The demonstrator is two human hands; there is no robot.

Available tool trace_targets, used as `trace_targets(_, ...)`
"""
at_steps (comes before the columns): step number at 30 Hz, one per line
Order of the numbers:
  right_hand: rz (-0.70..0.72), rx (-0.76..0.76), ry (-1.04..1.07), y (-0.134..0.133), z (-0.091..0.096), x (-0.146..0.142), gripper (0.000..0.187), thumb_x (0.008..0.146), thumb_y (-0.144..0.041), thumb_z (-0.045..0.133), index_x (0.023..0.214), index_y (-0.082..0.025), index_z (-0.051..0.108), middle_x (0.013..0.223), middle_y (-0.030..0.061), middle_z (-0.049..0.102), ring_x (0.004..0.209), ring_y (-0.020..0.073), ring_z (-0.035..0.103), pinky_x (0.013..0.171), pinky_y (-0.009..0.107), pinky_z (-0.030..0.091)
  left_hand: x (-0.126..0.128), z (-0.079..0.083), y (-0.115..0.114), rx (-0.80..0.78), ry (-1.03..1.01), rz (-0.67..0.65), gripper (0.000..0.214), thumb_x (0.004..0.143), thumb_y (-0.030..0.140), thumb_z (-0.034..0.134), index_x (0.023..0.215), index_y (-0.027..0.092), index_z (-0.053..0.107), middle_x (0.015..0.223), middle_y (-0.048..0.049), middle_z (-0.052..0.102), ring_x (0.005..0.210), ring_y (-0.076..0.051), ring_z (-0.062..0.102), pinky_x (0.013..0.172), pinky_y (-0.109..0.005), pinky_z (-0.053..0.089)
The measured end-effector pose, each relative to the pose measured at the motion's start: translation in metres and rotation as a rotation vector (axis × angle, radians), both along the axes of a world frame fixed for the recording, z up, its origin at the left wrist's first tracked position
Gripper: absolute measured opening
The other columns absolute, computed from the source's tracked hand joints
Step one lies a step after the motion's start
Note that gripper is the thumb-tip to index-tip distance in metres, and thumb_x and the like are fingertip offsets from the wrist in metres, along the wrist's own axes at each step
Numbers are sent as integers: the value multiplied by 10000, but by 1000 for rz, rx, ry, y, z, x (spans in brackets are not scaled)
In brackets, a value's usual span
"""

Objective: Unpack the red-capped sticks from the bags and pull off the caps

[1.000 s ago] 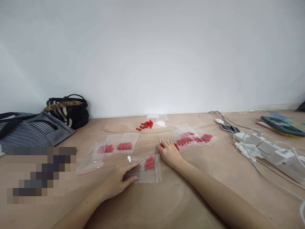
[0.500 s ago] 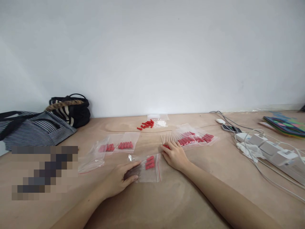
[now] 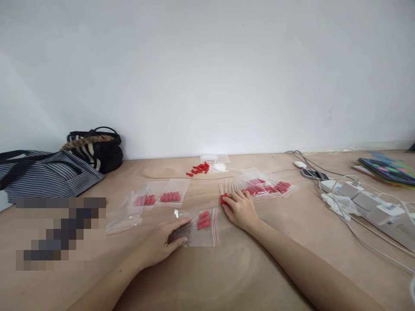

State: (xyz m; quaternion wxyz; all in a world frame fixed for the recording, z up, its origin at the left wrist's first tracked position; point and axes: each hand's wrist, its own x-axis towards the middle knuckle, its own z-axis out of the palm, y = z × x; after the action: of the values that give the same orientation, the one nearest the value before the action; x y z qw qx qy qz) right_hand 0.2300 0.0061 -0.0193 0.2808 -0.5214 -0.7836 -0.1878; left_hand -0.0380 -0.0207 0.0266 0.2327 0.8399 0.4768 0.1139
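My left hand (image 3: 162, 242) lies on the left end of a clear zip bag (image 3: 207, 239), thumb and forefinger spread apart over it. Inside that bag are red-ended droppers (image 3: 203, 220), their thin clear stems running toward this hand. My right hand (image 3: 241, 209) has its fingers curled over the red ends of loose droppers (image 3: 223, 198) lying in a row, stems pointing away from me. How many the fingers grip is hidden. Touching this row on the right are overlapping bags of droppers (image 3: 282, 187).
Two more filled bags (image 3: 170, 197) lie at left, beside an emptier-looking bag (image 3: 126, 222). Loose red bulbs (image 3: 201, 168) and clear tubes (image 3: 218, 167) are near the wall. A power strip (image 3: 385, 214) with cables stands right; a striped bag (image 3: 48, 172) stands left.
My right hand has shifted slightly right and toward me, uncovering more red ends at the row's left. My left hand and its bag have hardly moved.
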Motion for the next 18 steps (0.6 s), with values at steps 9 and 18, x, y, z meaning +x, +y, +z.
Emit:
trace_targets(9, -22, -49, -31, 6, 6, 2, 128, 817, -261, 504, 831, -195, 613, 832, 37, 634, 817, 177, 482, 741, 332, 236, 4, 7, -2, -17, 56, 1, 469, 766, 326, 508, 1231, 265, 490, 1235, -23, 554, 1087, -232, 540, 927, -373, 419)
trace_targets(18, -12, -13, -40, 5, 6, 10, 135, 809, -271, 514, 818, -201, 629, 810, 36, 632, 808, 171, 482, 783, 342, 231, 1, 2, -1, -4, -13, 5, 464, 749, 330, 539, 1210, 279, 512, 1215, -19, 571, 1074, -238, 548, 921, -368, 426)
